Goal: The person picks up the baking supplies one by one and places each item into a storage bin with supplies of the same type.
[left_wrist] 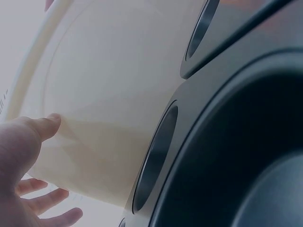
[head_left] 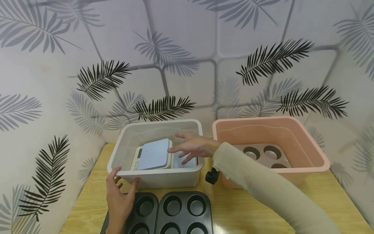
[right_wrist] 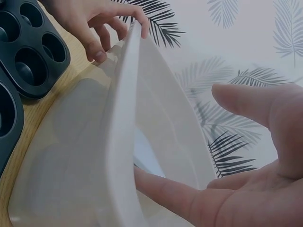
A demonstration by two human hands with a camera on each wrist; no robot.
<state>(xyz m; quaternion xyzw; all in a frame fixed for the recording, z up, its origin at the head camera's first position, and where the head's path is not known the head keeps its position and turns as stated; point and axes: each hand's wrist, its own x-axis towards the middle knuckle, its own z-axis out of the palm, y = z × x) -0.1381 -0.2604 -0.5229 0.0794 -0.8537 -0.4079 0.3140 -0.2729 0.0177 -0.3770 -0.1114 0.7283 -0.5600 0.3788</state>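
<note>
Two hands work at the white bin (head_left: pixel 163 179). Head view: the left hand (head_left: pixel 119 198) grips the bin's near-left corner, presumably for steadiness; the right hand (head_left: pixel 194 146), fingers spread and grasping nothing visible, reaches over a tilted scale (head_left: pixel 154 154) inside. Dark muffin pans (head_left: pixel 184 217) lie in front on a wood-grain table (head_left: pixel 248 208), before a leaf-patterned wall (head_left: pixel 201 91). Left wrist view: the thumb rests against the bin's outer side. Right wrist view: one finger extends past the rim; contact with the contents cannot be told.

The bin (head_left: pixel 163 178) facing me is off-white, the tub (head_left: pixel 254 132) peach-pink; the scale (head_left: pixel 155 154) shows a pale blue top and a cream body. The muffin trays (head_left: pixel 184 217) are dark grey, the table (head_left: pixel 87 201) yellowish wood grain, the sleeve (head_left: pixel 260 182) cream. Black and grey fronds (head_left: pixel 274 61) pattern the whitish wall (head_left: pixel 188 87).
</note>
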